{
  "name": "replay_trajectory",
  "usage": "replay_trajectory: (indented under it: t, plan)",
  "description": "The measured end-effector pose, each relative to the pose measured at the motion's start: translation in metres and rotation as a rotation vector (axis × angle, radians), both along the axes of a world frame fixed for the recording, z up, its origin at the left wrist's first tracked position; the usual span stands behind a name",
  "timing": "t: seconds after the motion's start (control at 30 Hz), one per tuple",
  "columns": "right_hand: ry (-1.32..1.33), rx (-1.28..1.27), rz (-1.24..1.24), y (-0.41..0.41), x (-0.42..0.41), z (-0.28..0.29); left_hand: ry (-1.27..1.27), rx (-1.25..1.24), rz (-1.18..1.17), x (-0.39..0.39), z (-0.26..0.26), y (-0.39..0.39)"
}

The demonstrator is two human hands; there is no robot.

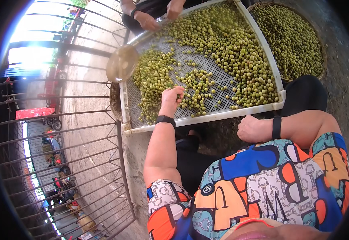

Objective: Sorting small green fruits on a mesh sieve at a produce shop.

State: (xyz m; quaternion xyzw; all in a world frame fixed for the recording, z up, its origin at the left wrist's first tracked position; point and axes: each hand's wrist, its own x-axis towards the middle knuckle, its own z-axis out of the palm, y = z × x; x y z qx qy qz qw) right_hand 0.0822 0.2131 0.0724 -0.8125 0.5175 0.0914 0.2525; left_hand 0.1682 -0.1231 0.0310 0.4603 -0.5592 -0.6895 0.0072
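A white plastic tray with a perforated bottom holds many small round green fruits, heaped at the right and the far side, with smaller groups at the left and in the middle. Over the near left part of the tray, my left hand is curled at the edge of the middle group, with a bit of green at its fingertips; whether it grips a fruit is unclear. Just outside the tray's near edge, my right hand is loosely closed, and nothing shows in it.
Another person's hands are at the tray's far edge. A round basket heaped with the same fruits stands at the right. Beside the tray's left corner are a blurred round bowl-like object and a woven basket. Metal railings run along the left.
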Motion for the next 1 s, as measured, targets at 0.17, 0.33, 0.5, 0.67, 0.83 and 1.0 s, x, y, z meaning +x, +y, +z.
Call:
replay_trajectory:
  t: [0.17,0.33,0.5,0.67,0.83,1.0]
  plan:
    - [0.024,-0.005,-0.018,0.003,0.001,-0.002,-0.105,-0.516,-0.481,0.002,0.002,0.013]
    - [0.011,0.007,-0.001,0.000,0.001,0.000,-0.281,-0.981,-0.669,0.005,-0.025,0.018]
    - [0.004,-0.016,-0.011,0.000,0.002,0.001,-0.275,-0.929,-0.581,0.004,-0.038,0.015]
    - [0.000,0.008,-0.033,0.002,0.001,-0.003,-0.274,-0.571,-0.397,-0.010,-0.012,0.020]
    - [0.004,0.032,0.021,-0.002,0.001,0.001,-0.207,-0.222,-0.458,0.003,0.002,0.021]
    - [0.008,-0.012,0.019,0.002,-0.002,0.005,-0.281,-0.449,-0.718,-0.004,0.015,0.048]
